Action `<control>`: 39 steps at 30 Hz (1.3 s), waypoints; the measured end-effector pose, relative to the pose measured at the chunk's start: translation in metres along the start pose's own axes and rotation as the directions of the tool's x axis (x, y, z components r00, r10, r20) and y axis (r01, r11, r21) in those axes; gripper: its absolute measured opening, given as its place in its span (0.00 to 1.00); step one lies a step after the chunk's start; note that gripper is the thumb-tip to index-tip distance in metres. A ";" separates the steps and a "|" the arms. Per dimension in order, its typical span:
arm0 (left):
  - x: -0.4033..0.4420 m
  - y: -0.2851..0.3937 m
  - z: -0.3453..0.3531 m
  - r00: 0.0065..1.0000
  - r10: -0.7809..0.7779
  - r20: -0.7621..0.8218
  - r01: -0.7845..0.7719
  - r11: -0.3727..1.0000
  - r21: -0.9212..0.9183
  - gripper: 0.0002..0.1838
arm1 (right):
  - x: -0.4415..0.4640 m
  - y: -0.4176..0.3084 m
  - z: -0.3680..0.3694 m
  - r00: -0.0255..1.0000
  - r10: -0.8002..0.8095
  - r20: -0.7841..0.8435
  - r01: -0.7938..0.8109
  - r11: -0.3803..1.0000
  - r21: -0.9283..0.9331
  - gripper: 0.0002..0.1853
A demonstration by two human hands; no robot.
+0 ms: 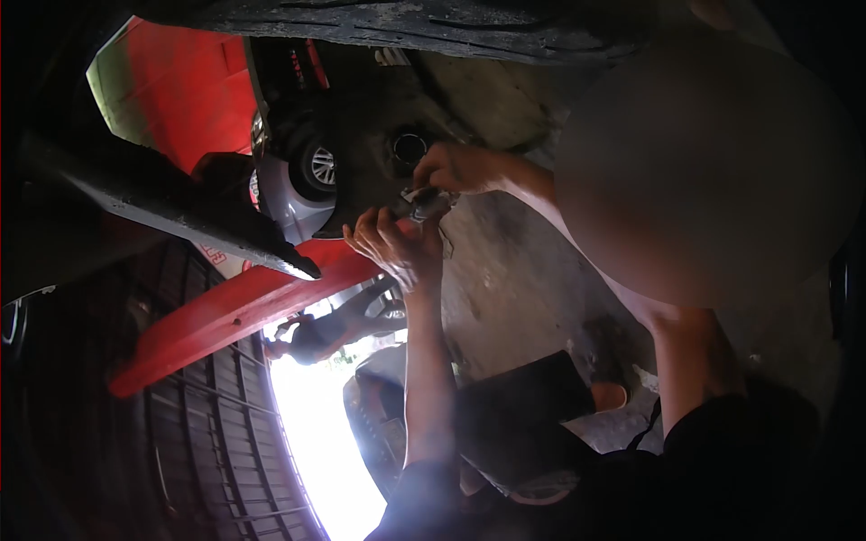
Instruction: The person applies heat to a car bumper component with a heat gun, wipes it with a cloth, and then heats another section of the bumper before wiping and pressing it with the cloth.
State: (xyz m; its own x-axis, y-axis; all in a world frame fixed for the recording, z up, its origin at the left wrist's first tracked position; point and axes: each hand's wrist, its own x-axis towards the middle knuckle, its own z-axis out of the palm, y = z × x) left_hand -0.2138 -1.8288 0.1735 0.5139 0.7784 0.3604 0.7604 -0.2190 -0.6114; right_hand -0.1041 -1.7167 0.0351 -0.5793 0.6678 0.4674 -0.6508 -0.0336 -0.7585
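Observation:
My left hand (397, 251) reaches up from the bottom centre, some fingers spread, with a small greyish metal part (428, 204) held by its thumb side. From the right comes my right hand (448, 169), its fingers bent and closed on the upper edge of the same part. Shadow hides the exact grip and the part's details. Just above the hands is a dark round opening with a bright ring (409, 148). A red beam (253, 298) runs behind the left hand's fingertips.
Dark tyre-like rubber (433, 25) spans the top. A dark metal arm (180, 203) juts in from the left. Beyond are a car wheel (321, 166), a bending person (329, 335), a barred gate (212, 424) and a black box-like object (528, 397). A blurred patch covers the upper right.

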 end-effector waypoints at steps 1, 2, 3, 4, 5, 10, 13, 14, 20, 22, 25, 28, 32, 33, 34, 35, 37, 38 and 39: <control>0.001 0.001 0.001 1.000 0.000 -0.002 0.000 1.000 -0.001 0.40 | 0.000 0.004 -0.003 1.000 0.014 0.004 -0.013 0.993 -0.115 0.21; 0.002 0.001 0.003 1.000 -0.005 -0.005 0.005 1.000 -0.006 0.40 | 0.003 0.008 -0.007 0.998 0.052 0.020 -0.046 0.974 -0.221 0.22; 0.003 0.000 0.002 1.000 -0.009 -0.005 0.009 1.000 -0.008 0.40 | 0.004 -0.001 -0.009 0.995 0.092 0.034 -0.076 0.944 -0.321 0.23; 0.002 -0.001 0.001 1.000 -0.013 0.000 0.013 1.000 -0.011 0.40 | 0.004 -0.008 -0.008 0.990 0.134 0.042 -0.105 0.904 -0.414 0.24; 0.002 0.000 0.001 1.000 -0.014 -0.009 0.014 1.000 -0.005 0.40 | 0.006 -0.008 -0.003 0.999 0.033 0.040 -0.014 0.916 -0.402 0.24; -0.002 -0.002 0.000 0.999 -0.026 -0.020 0.025 1.000 -0.013 0.42 | 0.007 -0.038 0.007 0.968 -0.244 0.059 0.245 0.970 -0.011 0.26; 0.002 -0.003 0.002 1.000 -0.003 -0.025 0.003 1.000 0.007 0.41 | 0.001 -0.045 0.000 0.983 -0.127 0.136 0.124 0.992 0.027 0.29; 0.002 -0.001 0.003 0.999 -0.003 -0.031 0.003 1.000 0.001 0.41 | 0.000 -0.034 0.001 0.984 -0.153 0.093 0.157 0.986 -0.046 0.27; 0.005 0.002 0.003 0.999 0.004 -0.039 -0.004 1.000 -0.002 0.40 | -0.018 -0.001 -0.008 0.999 -0.028 0.017 0.033 0.821 -0.571 0.13; 0.007 0.005 0.002 1.000 0.000 -0.031 0.000 1.000 -0.011 0.40 | -0.013 0.017 -0.001 0.961 -0.274 0.042 0.212 0.627 -0.749 0.10; 0.002 0.000 0.003 1.000 0.004 -0.028 -0.003 1.000 0.025 0.41 | -0.003 0.012 0.009 0.982 -0.188 0.006 0.160 0.816 -0.556 0.13; -0.001 -0.002 0.003 0.999 -0.008 -0.040 0.009 1.000 0.003 0.42 | 0.005 -0.016 0.008 0.977 -0.212 -0.005 0.210 0.972 -0.107 0.18; -0.001 -0.001 0.000 0.999 0.002 -0.044 -0.002 1.000 -0.012 0.42 | 0.015 -0.025 0.006 0.965 -0.253 0.065 0.262 0.939 -0.222 0.20; -0.002 -0.001 0.000 0.999 0.010 -0.039 -0.011 1.000 -0.011 0.42 | 0.012 -0.022 0.002 0.981 -0.174 0.085 0.189 0.958 -0.217 0.19; -0.004 -0.001 -0.001 0.999 0.015 -0.032 -0.015 1.000 -0.007 0.41 | 0.009 -0.018 0.000 0.990 -0.092 0.110 0.114 0.971 -0.212 0.19; -0.006 0.001 -0.001 1.000 0.010 -0.025 -0.010 1.000 0.001 0.41 | 0.007 -0.010 0.000 0.997 -0.043 0.071 0.060 0.965 -0.254 0.18; 0.000 0.005 0.001 1.000 0.013 -0.026 -0.012 1.000 0.014 0.41 | 0.009 -0.002 -0.004 0.999 0.037 -0.023 -0.043 0.939 -0.340 0.18; 0.001 0.004 0.001 0.999 0.016 -0.032 -0.015 1.000 0.017 0.41 | 0.013 0.002 -0.003 1.000 0.004 0.004 -0.002 0.887 -0.462 0.18; 0.001 0.004 0.001 0.999 0.019 -0.032 -0.018 1.000 0.017 0.41 | 0.016 -0.004 0.001 0.999 -0.022 0.033 0.037 0.819 -0.572 0.18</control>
State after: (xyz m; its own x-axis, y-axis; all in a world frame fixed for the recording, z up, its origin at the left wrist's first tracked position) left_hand -0.2108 -1.8286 0.1709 0.5406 0.7547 0.3717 0.7441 -0.2227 -0.6298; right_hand -0.1117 -1.7062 0.0458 -0.5811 0.6432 0.4987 -0.2736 0.4227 -0.8640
